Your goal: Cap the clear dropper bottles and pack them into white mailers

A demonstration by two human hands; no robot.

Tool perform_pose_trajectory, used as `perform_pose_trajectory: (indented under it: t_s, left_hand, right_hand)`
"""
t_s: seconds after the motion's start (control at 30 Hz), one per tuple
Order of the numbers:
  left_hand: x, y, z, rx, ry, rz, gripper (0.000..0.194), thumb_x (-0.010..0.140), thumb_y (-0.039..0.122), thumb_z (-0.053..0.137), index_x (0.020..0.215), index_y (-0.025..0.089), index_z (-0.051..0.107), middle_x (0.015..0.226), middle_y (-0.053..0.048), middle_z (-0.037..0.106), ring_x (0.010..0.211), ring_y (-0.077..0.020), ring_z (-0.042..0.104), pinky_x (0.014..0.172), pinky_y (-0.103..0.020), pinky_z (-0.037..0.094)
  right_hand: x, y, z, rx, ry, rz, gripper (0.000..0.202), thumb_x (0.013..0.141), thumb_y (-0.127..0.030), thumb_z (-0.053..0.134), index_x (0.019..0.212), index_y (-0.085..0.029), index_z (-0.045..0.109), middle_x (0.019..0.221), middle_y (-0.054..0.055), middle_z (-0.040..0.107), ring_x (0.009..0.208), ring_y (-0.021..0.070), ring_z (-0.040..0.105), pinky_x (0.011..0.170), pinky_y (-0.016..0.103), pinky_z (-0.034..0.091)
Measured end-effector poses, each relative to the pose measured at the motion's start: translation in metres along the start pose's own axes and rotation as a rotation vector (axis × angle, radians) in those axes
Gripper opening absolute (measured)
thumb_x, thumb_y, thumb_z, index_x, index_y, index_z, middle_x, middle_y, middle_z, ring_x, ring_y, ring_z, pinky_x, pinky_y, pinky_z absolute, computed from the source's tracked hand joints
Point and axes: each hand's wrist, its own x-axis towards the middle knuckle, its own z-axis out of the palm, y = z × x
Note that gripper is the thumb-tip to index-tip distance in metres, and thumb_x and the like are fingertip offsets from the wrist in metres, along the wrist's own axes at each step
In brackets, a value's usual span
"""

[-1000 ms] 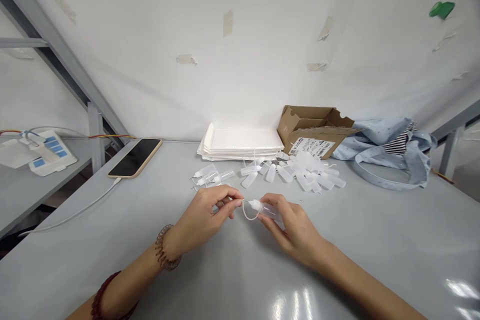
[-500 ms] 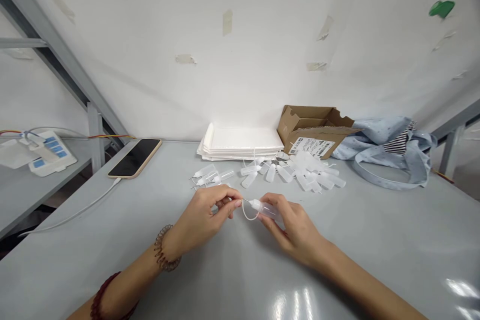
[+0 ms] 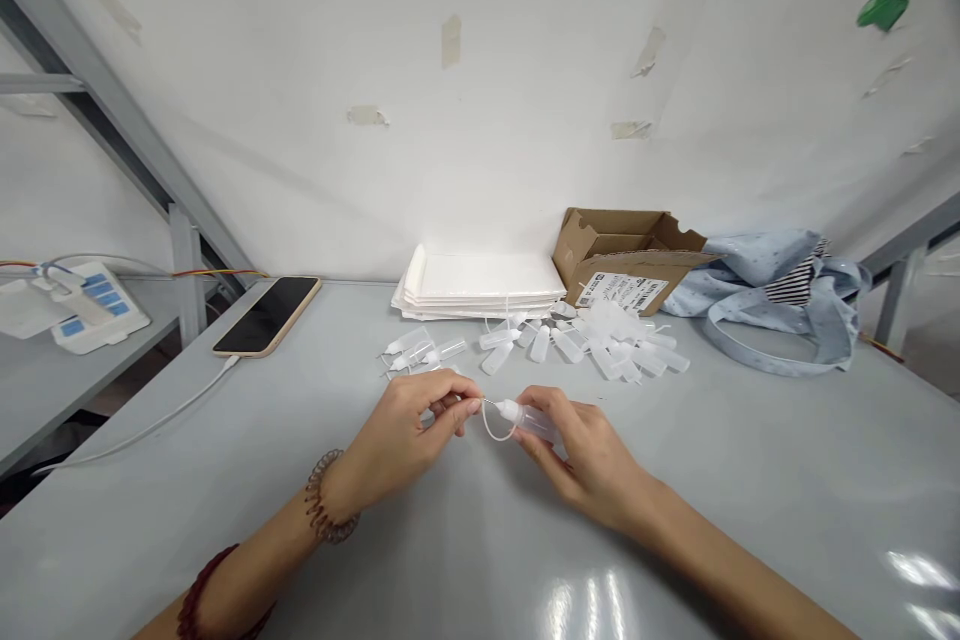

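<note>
Small translucent plastic bottle (image 3: 535,423), white conical cap (image 3: 510,410), frame centre.
Right hand (image 3: 592,450) gripping bottle; left hand (image 3: 412,425) pinching tip of slim metal needle (image 3: 491,403); glossy grey tabletop (image 3: 457,560) running to lower frame edge.

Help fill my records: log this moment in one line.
left hand: pinching white strap near needle; right hand: gripping bottle; nozzle: toward left hand; behind: loose bottles, cardboard box
</note>
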Motion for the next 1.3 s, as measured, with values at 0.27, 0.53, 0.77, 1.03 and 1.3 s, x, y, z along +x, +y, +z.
perform_pose_trajectory:
  t_s: [0.27, 0.53, 0.77, 1.03, 1.3]
  left_hand:
    - [-0.0012, -0.0001, 0.0008, 0.064, -0.002, 0.04, 0.018, 0.089, 0.023, 0.049, 0.085, 0.018, 0.066, 0.066, 0.0, 0.061, 0.062, -0.0117, 0.055, 0.057, -0.021, 0.043]
    - [-0.0024, -0.0005, 0.0036, 0.092, -0.024, 0.105, 0.018, 0.089, 0.02, 0.048, 0.084, 0.017, 0.065, 0.066, 0.0, 0.06, 0.061, -0.0117, 0.053, 0.059, -0.022, 0.043]
    - [-0.003, -0.0005, 0.0042, 0.071, -0.048, 0.077, 0.018, 0.089, 0.018, 0.048, 0.084, 0.017, 0.065, 0.067, 0.0, 0.06, 0.061, -0.0116, 0.052, 0.058, -0.022, 0.042]
    - [-0.0023, -0.0007, 0.0055, 0.013, -0.063, -0.003, 0.017, 0.088, 0.021, 0.051, 0.082, 0.016, 0.066, 0.064, 0.0, 0.061, 0.062, -0.0121, 0.055, 0.059, -0.022, 0.043]
    - [-0.0022, -0.0019, 0.0062, 0.0, -0.11, -0.083, 0.017, 0.086, 0.021, 0.051, 0.08, 0.017, 0.067, 0.061, 0.001, 0.062, 0.06, -0.011, 0.056, 0.051, -0.019, 0.039]
  right_hand:
    - [-0.0013, 0.0022, -0.001, 0.0, -0.012, -0.031, 0.013, 0.091, -0.022, 0.042, 0.103, -0.018, 0.046, 0.07, 0.001, 0.06, 0.051, 0.0114, 0.049, 0.05, 0.022, 0.037]
    - [-0.0005, 0.0018, -0.0036, -0.073, -0.013, -0.085, 0.02, 0.092, -0.024, 0.041, 0.099, -0.016, 0.057, 0.06, -0.001, 0.051, 0.047, 0.011, 0.041, 0.047, 0.023, 0.032]
    - [-0.003, 0.0024, -0.0012, -0.082, -0.025, -0.103, 0.021, 0.092, -0.024, 0.04, 0.1, -0.014, 0.057, 0.06, -0.001, 0.053, 0.047, 0.0109, 0.043, 0.047, 0.023, 0.032]
    - [-0.0046, 0.003, 0.005, -0.09, -0.033, -0.113, 0.019, 0.092, -0.023, 0.04, 0.101, -0.012, 0.054, 0.066, 0.002, 0.059, 0.05, 0.0121, 0.049, 0.048, 0.023, 0.034]
    - [-0.0044, 0.0043, 0.0058, -0.087, -0.022, -0.157, 0.019, 0.094, -0.023, 0.039, 0.102, -0.012, 0.052, 0.067, 0.003, 0.06, 0.051, 0.0115, 0.05, 0.048, 0.022, 0.034]
